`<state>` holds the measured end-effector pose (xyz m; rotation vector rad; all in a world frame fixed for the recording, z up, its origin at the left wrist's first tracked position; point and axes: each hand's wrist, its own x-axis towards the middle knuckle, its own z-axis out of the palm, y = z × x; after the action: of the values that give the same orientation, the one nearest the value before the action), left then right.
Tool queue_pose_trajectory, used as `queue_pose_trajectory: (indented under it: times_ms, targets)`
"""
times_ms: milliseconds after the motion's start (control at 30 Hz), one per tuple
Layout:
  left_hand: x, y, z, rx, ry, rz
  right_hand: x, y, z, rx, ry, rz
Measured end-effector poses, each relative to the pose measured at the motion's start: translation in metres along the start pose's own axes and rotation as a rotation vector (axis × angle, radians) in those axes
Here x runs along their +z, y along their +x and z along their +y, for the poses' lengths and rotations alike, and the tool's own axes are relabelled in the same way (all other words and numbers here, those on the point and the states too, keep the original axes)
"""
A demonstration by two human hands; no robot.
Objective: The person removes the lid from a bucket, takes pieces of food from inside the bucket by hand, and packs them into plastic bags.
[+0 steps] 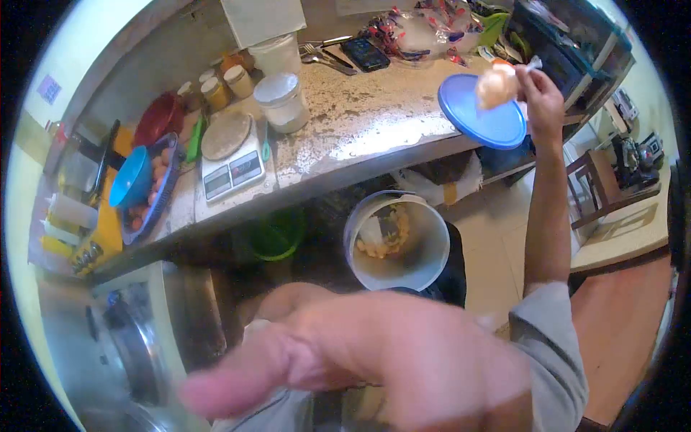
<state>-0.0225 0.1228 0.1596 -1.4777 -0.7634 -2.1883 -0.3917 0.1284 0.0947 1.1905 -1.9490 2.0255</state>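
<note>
My right hand [541, 97] is raised over the right end of the counter, its fingers closed on a small plastic bag [497, 86] with pale orange contents, blurred. Just below and behind the bag lies a round blue lid [468, 119] at the counter's edge. My left hand [410, 345] looms very near the camera, smeared by motion. Its thumb points left, and the other fingers cannot be made out. Beyond it, below the counter, stands a white bucket [421, 255], yellowish pieces [392, 241] lying inside.
On the counter [345, 115] are a kitchen scale [234, 173], a lidded white tub [281, 104], jars, a phone [365, 54] and cutlery. A blue basket [162, 187] holds eggs beside a blue bowl [132, 178]. A wooden chair [604, 183] stands at right.
</note>
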Motion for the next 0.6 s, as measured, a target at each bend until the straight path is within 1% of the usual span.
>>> queue_pose_trajectory:
  times_ms: [33, 67, 133, 200, 233, 267, 333, 400, 433, 500, 533, 600]
  targets:
    - [0.0, 0.0, -0.001, 0.0, 0.0, -0.001, 0.002, 0.018, 0.01, 0.024, -0.015, 0.028]
    - [-0.001, -0.001, -0.002, -0.005, 0.009, 0.001, 0.003, 0.036, 0.018, 0.074, 0.047, -0.021]
    - [-0.007, -0.008, -0.004, -0.02, 0.036, 0.014, 0.018, 0.056, 0.03, 0.118, 0.246, 0.019]
    - [-0.017, -0.02, -0.005, -0.072, 0.116, 0.056, 0.016, 0.069, 0.056, 0.11, 0.033, 0.044]
    - [-0.025, -0.029, -0.004, -0.116, 0.18, 0.08, 0.018, 0.058, 0.045, 0.13, 0.069, 0.055]
    - [-0.033, -0.043, -0.001, -0.168, 0.251, 0.109, 0.017, 0.05, 0.044, 0.047, 0.011, 0.035]
    - [-0.048, -0.077, 0.01, -0.318, 0.434, 0.151, 0.016, 0.01, 0.028, 0.003, 0.085, -0.013]
    - [-0.052, -0.119, 0.024, -0.548, 0.495, 0.232, 0.006, -0.033, 0.019, 0.085, 0.113, -0.106]
    - [-0.053, -0.138, 0.028, -0.558, 0.473, 0.238, -0.002, -0.054, 0.019, 0.156, 0.18, -0.181]
    - [-0.049, -0.169, 0.035, -0.8, 0.445, 0.229, -0.016, -0.092, 0.01, 0.293, 0.2, -0.298]
    - [-0.048, -0.183, 0.036, -0.805, 0.425, 0.233, -0.023, -0.107, 0.011, 0.352, 0.219, -0.36]
    - [-0.046, -0.207, 0.037, -1.063, 0.548, 0.175, -0.031, -0.134, 0.025, 0.497, 0.259, -0.432]
